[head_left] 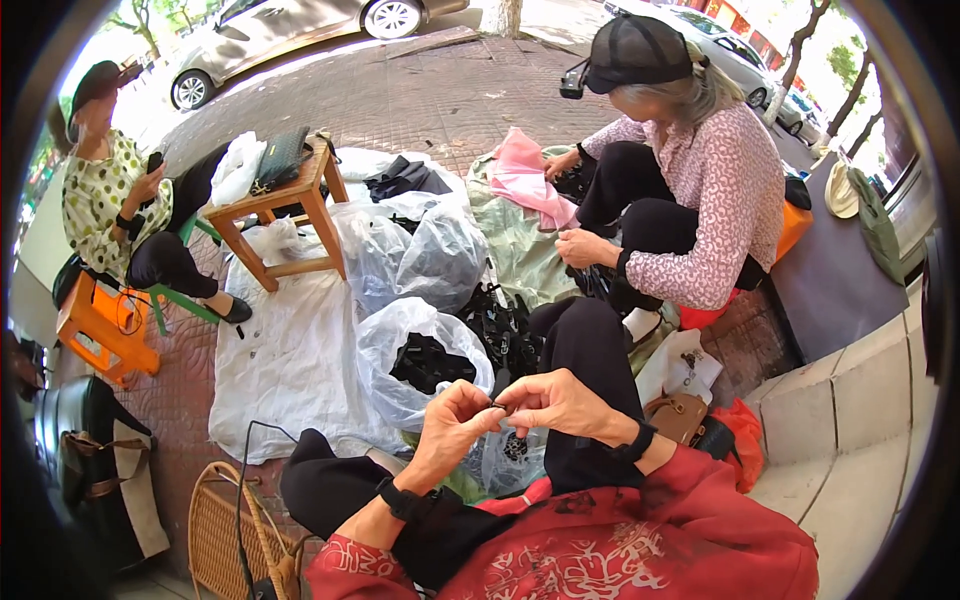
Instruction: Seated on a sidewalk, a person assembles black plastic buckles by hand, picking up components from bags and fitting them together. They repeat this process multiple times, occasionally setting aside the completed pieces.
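Observation:
My left hand (452, 422) and my right hand (562, 403) meet fingertip to fingertip above my lap. Both are closed in a pinch on a small black piece (497, 406), too small and too covered by the fingers to name its kind. Just beyond them a clear plastic bag (385, 335) stands with its mouth spread, holding many black parts (435, 362). To its right lies a loose heap of similar black parts (500, 325). Under my right hand sits another clear bag (495, 465) with dark pieces inside.
A co-worker (700, 200) crouches at the right, handling black parts beside a pink cloth (525, 175). Another person (115, 200) sits at the left with a phone. A wooden stool (285, 215) stands on white sheeting (285, 370). A wicker basket (225, 530) is near my left leg.

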Action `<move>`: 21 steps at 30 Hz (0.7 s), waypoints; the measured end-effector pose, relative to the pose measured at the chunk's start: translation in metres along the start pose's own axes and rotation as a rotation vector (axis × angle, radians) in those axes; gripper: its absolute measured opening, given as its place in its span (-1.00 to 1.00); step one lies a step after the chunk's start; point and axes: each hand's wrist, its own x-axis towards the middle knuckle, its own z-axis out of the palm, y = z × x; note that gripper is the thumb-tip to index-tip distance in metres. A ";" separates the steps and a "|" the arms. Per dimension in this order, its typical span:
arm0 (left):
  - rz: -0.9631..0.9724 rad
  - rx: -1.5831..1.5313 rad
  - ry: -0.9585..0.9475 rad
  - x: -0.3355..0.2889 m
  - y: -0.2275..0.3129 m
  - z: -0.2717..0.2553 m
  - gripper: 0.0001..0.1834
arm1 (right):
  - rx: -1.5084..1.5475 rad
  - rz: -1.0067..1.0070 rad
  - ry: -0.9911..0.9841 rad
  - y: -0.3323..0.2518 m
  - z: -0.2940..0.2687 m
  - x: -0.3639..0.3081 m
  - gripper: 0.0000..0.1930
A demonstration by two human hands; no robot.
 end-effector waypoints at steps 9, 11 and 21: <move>0.014 0.060 0.028 0.002 -0.009 -0.002 -0.84 | -0.811 -0.582 0.185 0.009 0.003 0.011 -0.86; -0.002 0.036 0.021 0.002 -0.007 0.000 -0.84 | -0.856 -0.436 0.148 0.013 0.000 0.010 -0.86; -0.027 -0.045 -0.015 0.001 -0.001 -0.002 -0.92 | -0.629 -0.360 0.110 0.015 0.000 0.010 -0.86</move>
